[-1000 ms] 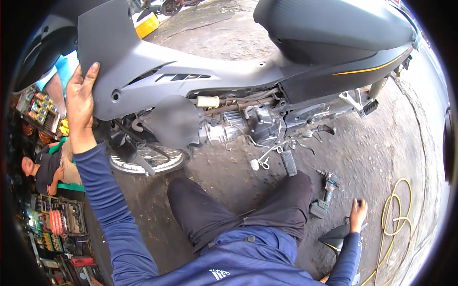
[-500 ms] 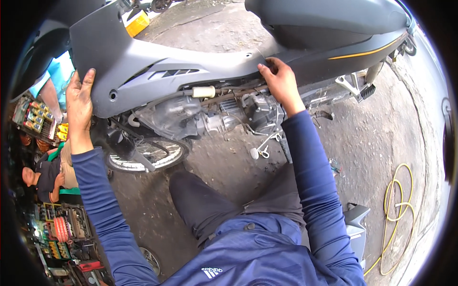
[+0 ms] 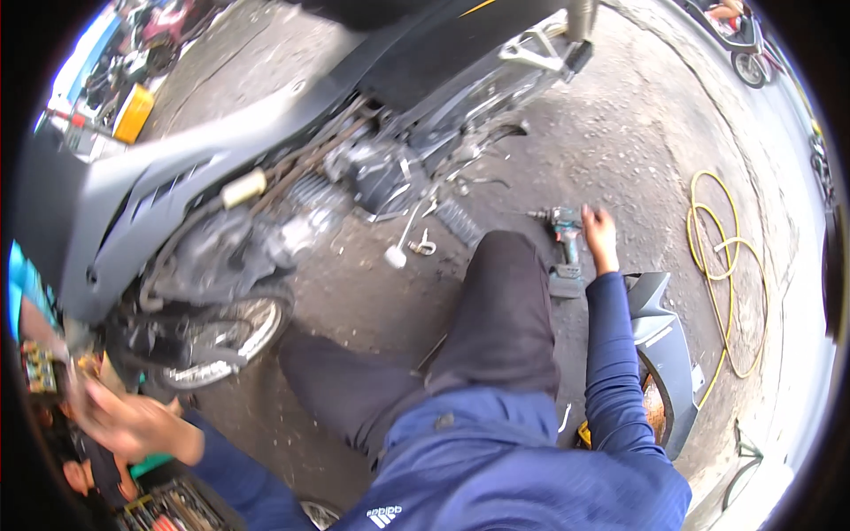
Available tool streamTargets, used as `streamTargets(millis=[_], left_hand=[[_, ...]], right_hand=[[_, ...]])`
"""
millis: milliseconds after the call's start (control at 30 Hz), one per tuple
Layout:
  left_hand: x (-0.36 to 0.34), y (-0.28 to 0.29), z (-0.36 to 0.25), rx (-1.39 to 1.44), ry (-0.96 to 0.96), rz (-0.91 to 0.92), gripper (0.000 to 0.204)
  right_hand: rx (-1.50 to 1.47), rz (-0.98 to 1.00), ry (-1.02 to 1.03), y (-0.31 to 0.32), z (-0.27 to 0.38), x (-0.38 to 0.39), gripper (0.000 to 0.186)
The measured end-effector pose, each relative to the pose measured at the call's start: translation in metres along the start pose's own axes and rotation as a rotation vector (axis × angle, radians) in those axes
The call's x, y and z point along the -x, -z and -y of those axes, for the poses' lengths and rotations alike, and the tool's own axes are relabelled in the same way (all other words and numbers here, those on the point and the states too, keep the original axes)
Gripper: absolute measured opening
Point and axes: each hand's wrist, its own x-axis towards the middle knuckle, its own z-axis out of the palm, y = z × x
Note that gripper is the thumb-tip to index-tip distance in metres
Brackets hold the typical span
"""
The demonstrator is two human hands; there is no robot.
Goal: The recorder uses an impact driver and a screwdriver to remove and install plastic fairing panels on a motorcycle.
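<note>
Head view, looking down from a person crouched on rough concrete beside a grey motorbike [image 3: 150,203] with its engine [image 3: 372,177] exposed, side panels off so the parts can be reached. Right hand [image 3: 599,232] reaches out low to a teal cordless drill [image 3: 564,237] lying on the ground just past the right knee; the fingers are spread and touching or nearly touching its body, not closed around it. Left hand [image 3: 124,423] is blurred at the lower left, above a tray of small tools [image 3: 168,506]; I cannot tell whether it holds anything. A removed grey panel [image 3: 664,345] lies beside the right arm, and a yellow hose [image 3: 730,265] coils beyond.
</note>
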Motion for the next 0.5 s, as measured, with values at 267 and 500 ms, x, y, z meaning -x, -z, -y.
streamTargets(millis=[267,500], left_hand=[[0.032,-0.06,-0.268,1.311,0.255,0.822,0.012],[-0.132,-0.157,-0.338,1.18,-0.06,0.243,0.013]], right_hand=[[0.25,0.452,-0.531,-0.082,-0.081,0.068,0.052],[-0.436,0.409,-0.819,-0.048,-0.08,0.071,0.039]])
